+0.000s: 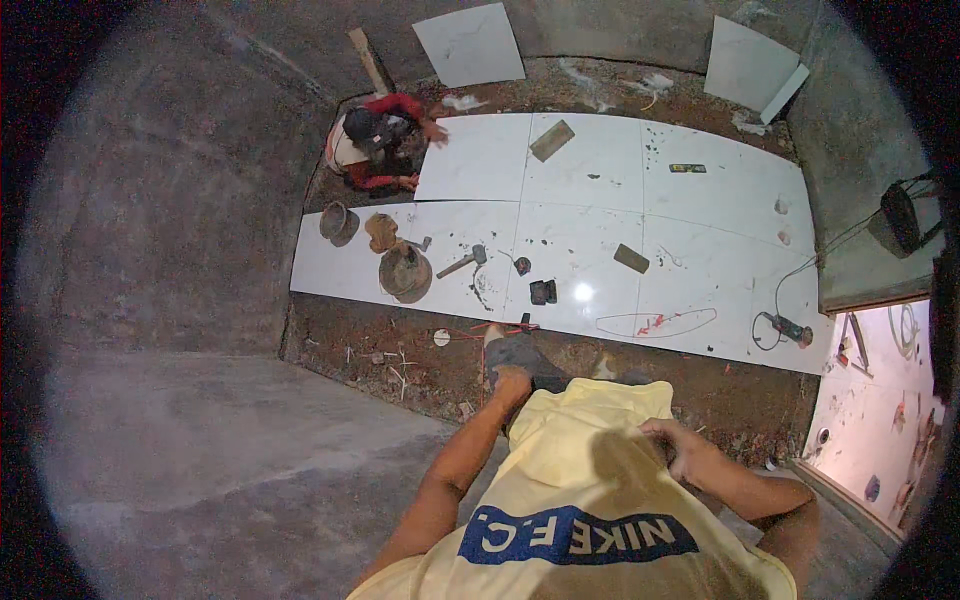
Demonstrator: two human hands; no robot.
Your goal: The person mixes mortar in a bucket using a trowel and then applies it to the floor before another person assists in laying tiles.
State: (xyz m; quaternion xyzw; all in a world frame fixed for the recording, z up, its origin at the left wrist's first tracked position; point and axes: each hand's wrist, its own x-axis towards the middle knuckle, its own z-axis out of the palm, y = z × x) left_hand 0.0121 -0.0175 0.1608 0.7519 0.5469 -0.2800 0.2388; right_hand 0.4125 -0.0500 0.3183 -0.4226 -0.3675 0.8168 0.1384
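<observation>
My left hand (512, 384) rests against the dark cloth (520, 355) over my leg, just left of my yellow shirt (590, 450); its fingers are mostly hidden. My right hand (684, 448) is bent in beside the right edge of the shirt. Its fingers are curled, and whatever they hold, if anything, is hidden. Beyond my legs lie large white floor tiles (580, 240) in two rows. On the near row sit a mallet (464, 261), a bucket (405, 272) and a small dark block (542, 292).
A person in red sleeves (375, 140) crouches at the far left, hands at a tile edge. An angle grinder (788, 329) with a cord lies at the right. A level (688, 168) is on the far row. Loose tiles (470, 45) lean on the back wall. Bare soil (350, 340) borders the near row.
</observation>
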